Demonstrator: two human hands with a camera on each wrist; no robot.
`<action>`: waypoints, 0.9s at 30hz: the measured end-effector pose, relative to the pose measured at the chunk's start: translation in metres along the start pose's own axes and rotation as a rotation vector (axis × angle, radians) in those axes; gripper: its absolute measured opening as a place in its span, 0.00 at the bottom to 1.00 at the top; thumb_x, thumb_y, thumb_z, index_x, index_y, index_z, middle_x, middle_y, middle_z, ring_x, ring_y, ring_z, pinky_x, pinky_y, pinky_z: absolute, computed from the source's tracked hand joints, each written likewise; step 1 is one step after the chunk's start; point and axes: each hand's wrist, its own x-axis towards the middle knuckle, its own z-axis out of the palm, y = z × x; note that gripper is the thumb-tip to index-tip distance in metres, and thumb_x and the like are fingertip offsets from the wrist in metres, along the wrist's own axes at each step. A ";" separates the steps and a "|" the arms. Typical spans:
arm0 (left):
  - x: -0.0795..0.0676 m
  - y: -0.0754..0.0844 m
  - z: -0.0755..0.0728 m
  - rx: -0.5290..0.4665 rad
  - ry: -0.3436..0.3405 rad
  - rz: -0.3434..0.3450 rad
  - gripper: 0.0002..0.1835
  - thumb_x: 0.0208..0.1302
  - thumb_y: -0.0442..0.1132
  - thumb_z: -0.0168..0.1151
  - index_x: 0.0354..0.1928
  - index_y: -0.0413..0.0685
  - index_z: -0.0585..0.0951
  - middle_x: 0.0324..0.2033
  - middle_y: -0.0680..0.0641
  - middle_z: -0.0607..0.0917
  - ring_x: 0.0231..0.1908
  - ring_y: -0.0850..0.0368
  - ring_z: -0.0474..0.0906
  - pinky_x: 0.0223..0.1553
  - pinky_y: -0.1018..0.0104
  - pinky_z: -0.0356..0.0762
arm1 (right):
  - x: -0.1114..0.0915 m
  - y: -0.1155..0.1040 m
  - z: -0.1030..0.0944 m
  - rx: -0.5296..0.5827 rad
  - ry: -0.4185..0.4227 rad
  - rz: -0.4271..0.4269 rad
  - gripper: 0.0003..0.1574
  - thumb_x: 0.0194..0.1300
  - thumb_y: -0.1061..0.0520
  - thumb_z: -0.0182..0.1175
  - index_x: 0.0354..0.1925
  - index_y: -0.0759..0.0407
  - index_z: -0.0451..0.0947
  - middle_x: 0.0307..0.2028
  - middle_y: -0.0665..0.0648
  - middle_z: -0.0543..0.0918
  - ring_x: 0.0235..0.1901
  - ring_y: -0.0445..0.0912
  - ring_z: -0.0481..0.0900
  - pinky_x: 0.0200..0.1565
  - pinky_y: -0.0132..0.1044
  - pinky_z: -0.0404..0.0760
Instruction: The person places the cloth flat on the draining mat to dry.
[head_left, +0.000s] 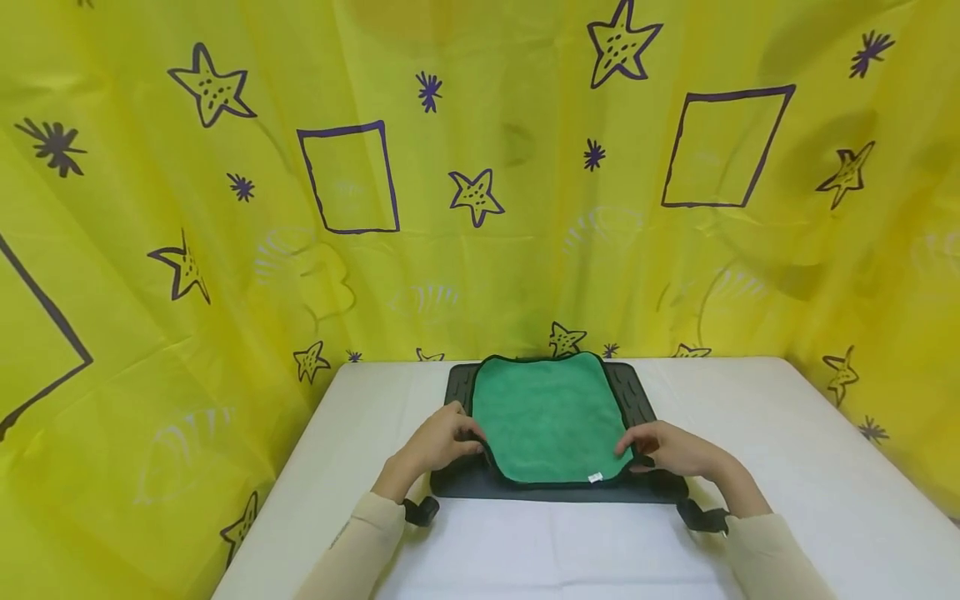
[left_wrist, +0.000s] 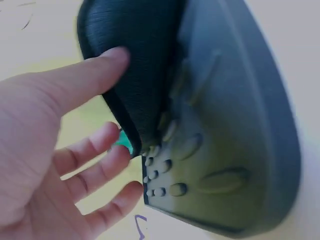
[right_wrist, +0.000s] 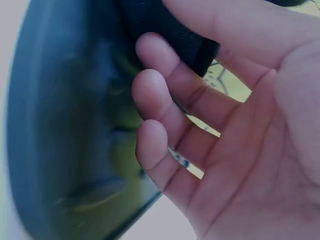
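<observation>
A green fabric mat [head_left: 551,417] with a black border and a small white tag lies over a dark board with raised oval bumps [head_left: 480,482]. My left hand [head_left: 444,439] pinches the mat's near left edge and lifts it a little. In the left wrist view, the thumb presses on the mat's dark underside [left_wrist: 145,60], with the bumps showing beside it. My right hand [head_left: 675,450] pinches the near right corner, also raised. The right wrist view shows that black corner [right_wrist: 202,55] between thumb and index finger, the other fingers curled beside the board [right_wrist: 30,125].
The board rests on a white table [head_left: 360,417] towards its far edge. A yellow curtain [head_left: 525,275] with drawn stars and squares hangs behind the table and along both sides. Dark straps [head_left: 422,511] circle both wrists below cream sleeves.
</observation>
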 end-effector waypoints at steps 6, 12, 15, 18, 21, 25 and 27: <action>0.005 -0.004 -0.011 -0.198 0.090 -0.032 0.06 0.67 0.39 0.69 0.44 0.52 0.88 0.34 0.52 0.82 0.36 0.59 0.77 0.40 0.63 0.78 | -0.003 -0.011 -0.012 -0.055 0.090 -0.050 0.09 0.72 0.61 0.60 0.47 0.62 0.82 0.42 0.67 0.84 0.37 0.37 0.77 0.41 0.35 0.81; 0.003 -0.005 -0.013 -0.263 -0.047 -0.043 0.03 0.67 0.37 0.68 0.41 0.51 0.87 0.26 0.54 0.82 0.27 0.62 0.73 0.31 0.67 0.74 | -0.002 -0.021 -0.013 -0.084 0.069 -0.020 0.07 0.71 0.62 0.61 0.41 0.65 0.82 0.28 0.50 0.76 0.28 0.36 0.69 0.31 0.31 0.72; 0.001 -0.006 -0.013 -0.261 -0.096 -0.046 0.03 0.67 0.37 0.67 0.40 0.51 0.87 0.21 0.56 0.77 0.24 0.63 0.69 0.29 0.69 0.70 | -0.004 -0.023 -0.011 -0.096 0.046 0.016 0.07 0.70 0.61 0.61 0.38 0.66 0.80 0.25 0.47 0.70 0.25 0.36 0.67 0.29 0.31 0.69; 0.000 -0.009 -0.013 -0.259 -0.112 -0.056 0.03 0.67 0.37 0.67 0.40 0.51 0.87 0.19 0.56 0.73 0.23 0.63 0.67 0.28 0.69 0.67 | -0.006 -0.023 -0.009 -0.105 0.027 0.046 0.07 0.70 0.61 0.61 0.40 0.65 0.81 0.24 0.46 0.70 0.25 0.37 0.68 0.29 0.31 0.70; -0.002 -0.011 -0.012 -0.255 -0.125 -0.059 0.03 0.67 0.37 0.67 0.41 0.51 0.87 0.19 0.56 0.74 0.24 0.63 0.68 0.27 0.68 0.68 | -0.009 -0.022 -0.008 -0.104 -0.006 0.064 0.09 0.70 0.62 0.61 0.46 0.66 0.82 0.27 0.47 0.73 0.26 0.38 0.70 0.30 0.32 0.73; -0.005 -0.015 -0.011 -0.240 -0.154 -0.058 0.05 0.67 0.34 0.66 0.41 0.50 0.87 0.21 0.56 0.79 0.25 0.63 0.70 0.28 0.68 0.71 | -0.012 -0.021 -0.008 -0.103 -0.040 0.067 0.15 0.68 0.68 0.55 0.52 0.68 0.80 0.33 0.53 0.78 0.30 0.41 0.74 0.33 0.35 0.77; -0.005 -0.016 -0.010 -0.239 -0.163 -0.058 0.07 0.67 0.31 0.63 0.41 0.50 0.87 0.22 0.54 0.81 0.25 0.62 0.70 0.28 0.68 0.71 | -0.012 -0.020 -0.009 -0.104 -0.038 0.069 0.19 0.66 0.72 0.51 0.53 0.69 0.80 0.36 0.57 0.80 0.31 0.43 0.75 0.33 0.36 0.77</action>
